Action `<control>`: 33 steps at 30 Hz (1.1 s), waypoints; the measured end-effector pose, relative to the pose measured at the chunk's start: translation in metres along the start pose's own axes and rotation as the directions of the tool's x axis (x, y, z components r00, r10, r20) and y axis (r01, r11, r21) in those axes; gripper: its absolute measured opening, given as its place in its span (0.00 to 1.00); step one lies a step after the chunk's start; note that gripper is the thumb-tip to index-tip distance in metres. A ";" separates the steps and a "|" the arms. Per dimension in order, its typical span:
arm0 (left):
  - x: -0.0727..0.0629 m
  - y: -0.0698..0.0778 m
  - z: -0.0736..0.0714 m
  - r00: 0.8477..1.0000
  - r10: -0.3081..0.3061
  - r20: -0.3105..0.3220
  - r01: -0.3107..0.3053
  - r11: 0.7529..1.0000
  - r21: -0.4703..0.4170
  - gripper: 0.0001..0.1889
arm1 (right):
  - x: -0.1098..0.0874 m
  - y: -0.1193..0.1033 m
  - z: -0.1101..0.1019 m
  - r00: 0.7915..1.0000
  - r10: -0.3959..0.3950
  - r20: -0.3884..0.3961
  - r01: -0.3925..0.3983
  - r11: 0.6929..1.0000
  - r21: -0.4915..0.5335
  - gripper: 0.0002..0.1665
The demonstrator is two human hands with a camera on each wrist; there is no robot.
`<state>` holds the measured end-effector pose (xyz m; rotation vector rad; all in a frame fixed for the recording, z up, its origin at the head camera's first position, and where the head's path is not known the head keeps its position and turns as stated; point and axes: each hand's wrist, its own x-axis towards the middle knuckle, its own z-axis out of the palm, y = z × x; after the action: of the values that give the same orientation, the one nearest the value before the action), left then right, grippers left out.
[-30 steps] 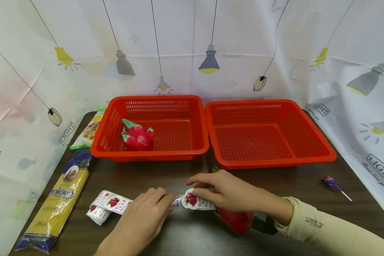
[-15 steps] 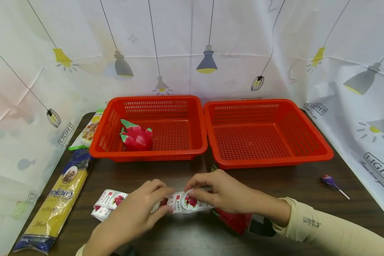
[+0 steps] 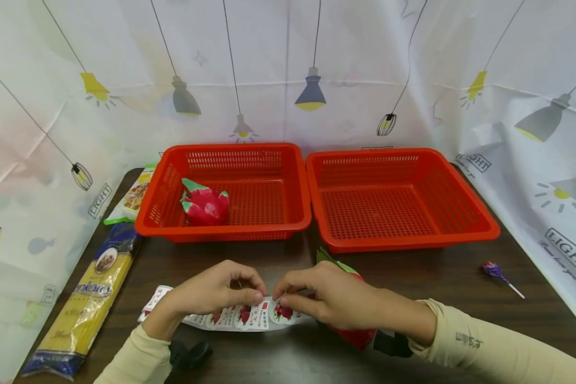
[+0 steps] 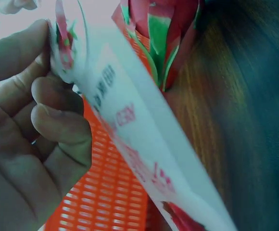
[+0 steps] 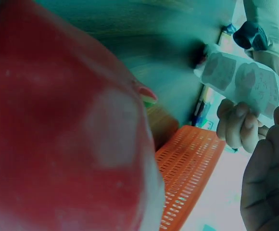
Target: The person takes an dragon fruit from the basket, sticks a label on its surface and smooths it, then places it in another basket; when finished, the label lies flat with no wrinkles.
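A white strip of dragon fruit stickers stretches between my hands, a little above the dark table, its left end folded over. My left hand pinches the strip's upper edge between thumb and forefinger. With thumb and fingers my right hand pinches a round sticker at the strip's right part; whether that sticker is peeled loose I cannot tell. A red dragon fruit lies under my right hand and is partly hidden by it. It fills much of the right wrist view as a large red surface.
Two red plastic baskets stand at the back; the left basket holds another dragon fruit, and the right basket sits beside it. Spaghetti and a green-white food packet lie left. A lollipop lies right.
My left hand has lifted off the strip's top and turned to pinch its upper edge. The strip has tilted up, showing more stickers. The right hand keeps its pinch almost in place.
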<state>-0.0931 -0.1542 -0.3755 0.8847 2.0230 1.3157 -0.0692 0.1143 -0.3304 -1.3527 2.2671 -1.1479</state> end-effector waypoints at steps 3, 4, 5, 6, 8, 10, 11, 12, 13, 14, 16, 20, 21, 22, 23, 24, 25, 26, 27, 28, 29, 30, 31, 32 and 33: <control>0.002 -0.003 -0.001 1.000 0.004 0.014 -0.004 1.000 -0.012 0.07 | 0.000 0.001 0.001 1.000 -0.010 -0.009 0.010 1.000 -0.016 0.09; 0.002 -0.004 -0.001 1.000 0.005 0.017 -0.005 1.000 -0.012 0.07 | 0.000 0.002 0.002 1.000 -0.014 -0.013 0.014 1.000 -0.022 0.09; 0.003 -0.004 -0.001 1.000 0.003 0.020 -0.003 1.000 -0.015 0.07 | 0.000 0.002 0.002 1.000 -0.018 -0.016 0.018 0.999 -0.029 0.08; 0.003 -0.005 -0.001 1.000 0.003 0.020 -0.003 1.000 -0.012 0.07 | 0.000 0.003 0.003 1.000 -0.023 -0.021 0.022 0.999 -0.039 0.08; 0.003 -0.005 -0.001 1.000 0.001 0.019 0.000 1.000 -0.006 0.07 | 0.000 0.004 0.004 0.999 -0.030 -0.028 0.028 0.998 -0.062 0.07; 0.004 -0.006 -0.001 1.000 -0.004 0.018 0.004 1.000 0.000 0.07 | 0.001 0.005 0.005 0.999 -0.033 -0.036 0.030 0.996 -0.087 0.06; 0.004 -0.006 -0.001 1.000 -0.004 0.018 0.004 1.000 0.003 0.07 | 0.001 0.005 0.006 0.999 -0.035 -0.040 0.031 0.995 -0.097 0.06; 0.004 -0.006 -0.001 1.000 -0.005 0.016 0.004 1.000 0.009 0.07 | 0.001 0.006 0.006 0.998 -0.036 -0.044 0.031 0.994 -0.105 0.06; 0.004 -0.006 -0.001 1.000 -0.007 0.016 0.006 1.000 0.011 0.07 | 0.001 0.006 0.006 0.998 -0.034 -0.048 0.028 0.993 -0.110 0.06; 0.004 -0.006 -0.001 1.000 -0.008 0.014 0.008 1.000 0.013 0.07 | 0.001 0.006 0.006 0.998 -0.035 -0.055 0.029 0.993 -0.117 0.06; 0.004 -0.006 -0.001 1.000 -0.011 0.011 0.011 1.000 0.016 0.07 | 0.000 0.006 0.007 0.997 -0.030 -0.072 0.021 0.993 -0.113 0.05; 0.004 -0.008 -0.001 0.999 -0.036 0.010 0.035 0.999 0.021 0.08 | -0.001 0.005 0.006 0.994 0.016 -0.106 -0.020 0.999 -0.033 0.03; 0.004 -0.009 -0.001 0.999 -0.048 0.015 0.048 0.999 0.019 0.08 | -0.002 0.004 0.006 0.993 0.035 -0.113 -0.036 0.999 -0.001 0.03; 0.004 -0.010 -0.001 0.998 -0.056 0.021 0.056 0.998 0.017 0.08 | -0.002 0.004 0.005 0.991 0.055 -0.119 -0.051 0.998 0.033 0.03; 0.004 -0.012 -0.001 0.997 -0.067 0.026 0.067 0.998 0.020 0.08 | -0.003 0.004 0.003 0.990 0.066 -0.125 -0.058 0.996 0.062 0.03; 0.005 -0.014 -0.001 0.996 -0.079 0.031 0.078 0.997 0.028 0.08 | -0.003 0.004 0.002 0.988 0.082 -0.130 -0.071 0.993 0.090 0.03; 0.005 -0.016 -0.001 0.995 -0.092 0.033 0.091 0.995 0.039 0.08 | -0.004 0.004 0.001 0.986 0.095 -0.138 -0.080 0.991 0.108 0.04; 0.006 -0.018 0.000 0.994 -0.102 0.035 0.100 0.994 0.054 0.08 | -0.005 0.004 -0.001 0.983 0.108 -0.147 -0.090 0.988 0.125 0.04; 0.007 -0.021 0.001 0.993 -0.110 0.032 0.108 0.991 0.076 0.08 | -0.006 0.005 -0.003 0.980 0.120 -0.157 -0.099 0.986 0.135 0.04; 0.008 -0.023 0.003 0.992 -0.122 0.026 0.119 0.988 0.098 0.08 | -0.008 0.005 -0.004 0.977 0.133 -0.166 -0.109 0.983 0.145 0.04; 0.009 -0.025 0.005 0.990 -0.139 0.013 0.136 0.982 0.128 0.08 | -0.009 0.006 -0.005 0.973 0.148 -0.175 -0.122 0.981 0.152 0.04; 0.010 -0.027 0.007 0.988 -0.154 -0.004 0.153 0.975 0.163 0.08 | -0.011 0.007 -0.007 0.968 0.168 -0.185 -0.140 0.978 0.154 0.05; 0.011 -0.028 0.009 0.986 -0.167 -0.027 0.169 0.964 0.204 0.09 | -0.013 0.007 -0.008 0.964 0.181 -0.194 -0.152 0.976 0.156 0.05; 0.012 -0.030 0.010 0.983 -0.177 -0.053 0.185 0.951 0.247 0.09 | -0.015 0.008 -0.009 0.959 0.198 -0.202 -0.167 0.973 0.160 0.04; 0.012 -0.032 0.012 0.979 -0.189 -0.083 0.205 0.935 0.288 0.10 | -0.017 0.008 -0.011 0.953 0.220 -0.208 -0.186 0.968 0.169 0.04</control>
<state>-0.0986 -0.1473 -0.4106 0.7542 2.3243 0.9524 -0.0715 0.1356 -0.3324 -0.9491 2.3522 -1.4254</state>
